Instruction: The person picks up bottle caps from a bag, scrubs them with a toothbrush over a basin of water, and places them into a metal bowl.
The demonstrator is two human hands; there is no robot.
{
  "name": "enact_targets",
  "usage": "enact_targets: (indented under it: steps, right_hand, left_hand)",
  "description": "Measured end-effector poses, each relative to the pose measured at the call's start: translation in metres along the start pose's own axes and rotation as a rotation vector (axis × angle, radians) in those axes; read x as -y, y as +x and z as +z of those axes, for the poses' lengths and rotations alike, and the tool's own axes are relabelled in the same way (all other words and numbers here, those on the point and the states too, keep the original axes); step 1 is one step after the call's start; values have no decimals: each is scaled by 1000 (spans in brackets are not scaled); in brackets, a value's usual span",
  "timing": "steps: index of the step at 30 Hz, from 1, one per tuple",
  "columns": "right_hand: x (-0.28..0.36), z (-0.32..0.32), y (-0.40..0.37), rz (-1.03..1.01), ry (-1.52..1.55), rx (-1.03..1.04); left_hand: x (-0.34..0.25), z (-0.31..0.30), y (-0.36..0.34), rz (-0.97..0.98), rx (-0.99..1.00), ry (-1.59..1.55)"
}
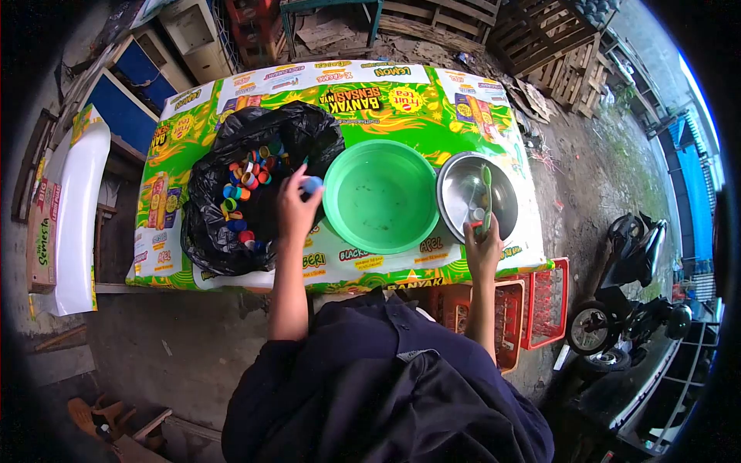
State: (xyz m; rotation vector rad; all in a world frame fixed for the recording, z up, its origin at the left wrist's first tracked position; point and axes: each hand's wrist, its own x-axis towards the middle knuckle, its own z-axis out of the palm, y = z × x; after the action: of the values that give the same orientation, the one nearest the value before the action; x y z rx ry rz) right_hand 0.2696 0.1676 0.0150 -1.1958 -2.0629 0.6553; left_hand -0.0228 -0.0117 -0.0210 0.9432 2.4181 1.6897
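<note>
My left hand (296, 207) is closed on a blue bottle cap (312, 184), just left of the green basin's rim. Beside it an opened black plastic bag (216, 181) holds a pile of coloured bottle caps (248, 177). The green basin (336, 220) contains water with small dark specks. Over the near rim of a steel bowl (505, 174), my right hand (485, 245) grips a green toothbrush (487, 189), its head pointing away from me. Something small and red shows by the right fingers, and a few pale caps (478, 214) lie in the bowl.
A green printed cloth (394, 123) covers the table. Red crates (544, 305) with bottles stand below its near right edge. Wooden pallets (559, 54) lie at the back, a motorbike (625, 309) is parked at right, and a cardboard box (45, 231) rests at left.
</note>
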Motion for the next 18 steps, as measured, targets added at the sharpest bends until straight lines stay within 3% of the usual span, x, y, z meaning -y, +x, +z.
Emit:
enact_targets:
  steps: [6,9,18]
  right_hand:
    - [7,3,-6,-61,36,-17]
    - [5,0,-11,-76,-2,-4]
    - [10,-12,-22,-7,-19,28]
  left_hand:
    - [-40,72,0,173,601,159]
    - [-28,103,0,260,710,172]
    - [-20,115,-1,200,815,379]
